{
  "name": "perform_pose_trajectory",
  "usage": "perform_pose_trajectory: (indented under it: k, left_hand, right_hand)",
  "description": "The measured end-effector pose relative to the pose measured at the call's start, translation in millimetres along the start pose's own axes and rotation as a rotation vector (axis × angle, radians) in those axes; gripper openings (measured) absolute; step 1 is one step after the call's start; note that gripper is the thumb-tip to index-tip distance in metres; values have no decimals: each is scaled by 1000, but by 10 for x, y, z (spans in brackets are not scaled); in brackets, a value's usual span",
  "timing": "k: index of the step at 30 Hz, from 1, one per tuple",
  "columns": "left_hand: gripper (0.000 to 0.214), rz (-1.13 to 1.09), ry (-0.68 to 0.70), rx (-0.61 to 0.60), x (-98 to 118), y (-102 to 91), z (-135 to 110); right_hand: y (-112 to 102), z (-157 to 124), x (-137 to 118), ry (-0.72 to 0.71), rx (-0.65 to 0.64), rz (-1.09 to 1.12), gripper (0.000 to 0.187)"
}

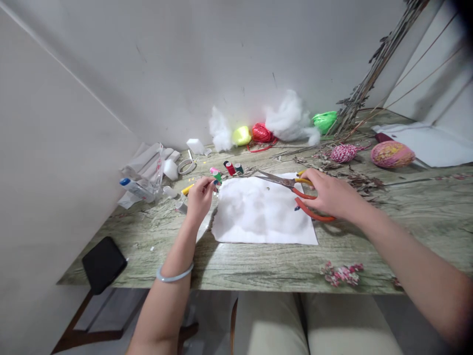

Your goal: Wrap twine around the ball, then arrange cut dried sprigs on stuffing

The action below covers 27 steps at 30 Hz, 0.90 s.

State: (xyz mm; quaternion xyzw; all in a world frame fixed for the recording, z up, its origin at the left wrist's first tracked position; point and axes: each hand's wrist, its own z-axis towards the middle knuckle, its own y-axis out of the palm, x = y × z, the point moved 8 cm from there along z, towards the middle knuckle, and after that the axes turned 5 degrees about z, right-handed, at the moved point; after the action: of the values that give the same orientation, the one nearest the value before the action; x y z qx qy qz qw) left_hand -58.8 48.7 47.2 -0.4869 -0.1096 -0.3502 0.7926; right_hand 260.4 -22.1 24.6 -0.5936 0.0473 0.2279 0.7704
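My right hand (pixel 330 195) rests on the orange handles of a pair of scissors (pixel 291 190), fingers curled round them; the blades point left over a white sheet (pixel 264 212) with cotton stuffing on it. My left hand (pixel 199 197) is closed in a pinch at the sheet's upper left corner, next to small thread spools (pixel 229 170) in pink, green and red. What its fingertips hold is too small to make out. A pale bangle sits on my left wrist.
Along the wall lie cotton wads (pixel 290 118), yellow (pixel 241 135), red (pixel 261 133) and green (pixel 325 121) raffia balls, and dried branches (pixel 365 84). Yarn balls (pixel 391 154) sit at right. A tape roll, glue tube (pixel 135 187) and plastic bags are at left; a black phone (pixel 103 264) lies at the table's corner.
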Motion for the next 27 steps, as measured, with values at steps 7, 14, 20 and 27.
perform_pose_trajectory:
  k: [7,14,20,27]
  left_hand:
    - [17,-10,-3,-35,-37,67,4]
    - [18,49,-8,-31,-92,56,7]
    - [17,47,0,-38,-79,66,7]
    - [17,4,-15,-30,-83,53,9]
  right_hand:
    - [15,-3,7,-31,-8,-16,28]
    - [19,-3,21,-30,-11,-53,29]
    - [21,3,12,19,-24,-44,34]
    - [29,-10,-32,5,-65,12,43]
